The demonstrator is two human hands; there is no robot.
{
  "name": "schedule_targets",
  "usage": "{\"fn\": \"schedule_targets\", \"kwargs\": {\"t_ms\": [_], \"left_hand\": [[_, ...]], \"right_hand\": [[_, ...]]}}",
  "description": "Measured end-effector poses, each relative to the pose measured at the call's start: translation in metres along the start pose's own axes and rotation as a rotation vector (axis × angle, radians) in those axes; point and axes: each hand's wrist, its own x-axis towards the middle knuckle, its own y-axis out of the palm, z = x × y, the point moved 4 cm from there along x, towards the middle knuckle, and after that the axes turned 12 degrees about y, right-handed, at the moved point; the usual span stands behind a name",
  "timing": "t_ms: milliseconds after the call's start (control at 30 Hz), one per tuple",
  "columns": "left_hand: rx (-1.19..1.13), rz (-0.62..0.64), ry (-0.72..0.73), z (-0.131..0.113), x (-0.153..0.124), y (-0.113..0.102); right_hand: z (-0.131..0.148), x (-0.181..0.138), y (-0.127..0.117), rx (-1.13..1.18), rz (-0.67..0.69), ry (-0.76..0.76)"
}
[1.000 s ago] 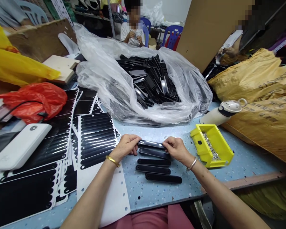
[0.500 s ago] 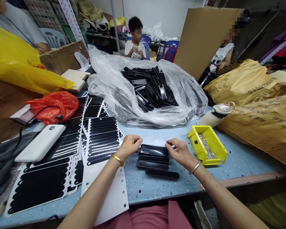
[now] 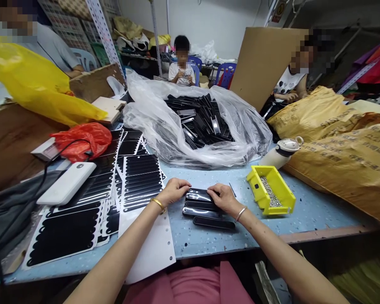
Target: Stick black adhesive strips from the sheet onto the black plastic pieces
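Observation:
Several black strips (image 3: 205, 214) with rounded ends and small end holes lie in a row, one below another, on the blue speckled table. My left hand (image 3: 174, 192) pinches at the left end of the farthest black strip, thumb and forefinger together. From the other side my right hand (image 3: 225, 199) has its thumb and bent fingers on the right part of that strip, hiding its end. The nearest strip (image 3: 213, 222) lies slightly apart and untouched. Left of my hands, a white sheet (image 3: 142, 183) carries black strip-shaped pieces, with more such sheets (image 3: 66, 232) beside it.
A clear plastic bag (image 3: 240, 122) full of black pieces stands behind. At right are a yellow bin (image 3: 281, 192) of small metal parts, a bottle (image 3: 277, 154) and brown sacks (image 3: 342, 156). A white power bank (image 3: 67, 181) and red bag (image 3: 88, 141) sit left. Other people sit beyond.
My right hand has moved left, from beside the strips' right ends onto the farthest strip. My left hand stays near its left end. The camera view has shifted slightly.

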Motion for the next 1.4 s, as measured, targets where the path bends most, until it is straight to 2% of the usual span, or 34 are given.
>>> {"fn": "schedule_targets", "kwargs": {"t_ms": [133,267,367,433,533,600,633,800,867,967,1067,1133,1200,1267,1400], "left_hand": [[0.078,-0.043,-0.038,-0.005,0.002,0.008],[0.101,-0.013,-0.013,-0.014,0.004,0.015],[0.092,-0.009,0.007,-0.019,-0.006,0.007],[0.097,-0.032,0.004,-0.023,-0.019,-0.001],[0.05,-0.195,-0.037,-0.029,-0.042,-0.007],[-0.077,-0.398,-0.05,-0.033,-0.055,-0.001],[-0.144,-0.46,-0.045,-0.035,-0.058,0.006],[-0.282,-0.527,-0.069,-0.036,-0.054,0.047],[-0.306,-0.556,-0.071,-0.033,-0.053,0.049],[-0.363,-0.558,-0.084,-0.029,-0.057,0.036],[-0.27,-0.428,-0.071,-0.03,-0.072,0.02],[-0.103,-0.306,-0.03,-0.033,-0.085,0.018],[0.043,-0.233,0.011,-0.033,-0.095,0.022],[0.112,-0.213,0.024,-0.031,-0.101,0.031],[0.153,-0.22,0.032,-0.025,-0.1,0.045]], "right_hand": [[0.002,0.001,0.002,-0.017,0.018,-0.038],[0.006,0.002,0.002,-0.029,0.025,-0.067],[0.005,-0.004,-0.005,-0.03,0.019,-0.078],[0.003,-0.019,-0.018,0.001,-0.046,-0.114],[-0.002,-0.052,-0.037,0.087,-0.255,-0.207],[-0.005,-0.071,-0.038,0.1,-0.361,-0.201],[-0.005,-0.075,-0.034,0.1,-0.392,-0.181],[0.01,-0.06,-0.001,0.071,-0.466,-0.083],[0.013,-0.049,0.003,0.037,-0.45,-0.063],[0.012,-0.039,-0.01,0.004,-0.399,-0.084],[0.015,-0.03,-0.027,-0.057,-0.266,-0.192],[0.021,-0.022,-0.028,-0.115,-0.104,-0.237],[0.027,-0.02,-0.022,-0.163,0.065,-0.247],[0.033,-0.025,-0.012,-0.188,0.173,-0.254],[0.039,-0.047,-0.001,-0.189,0.21,-0.253]]}}
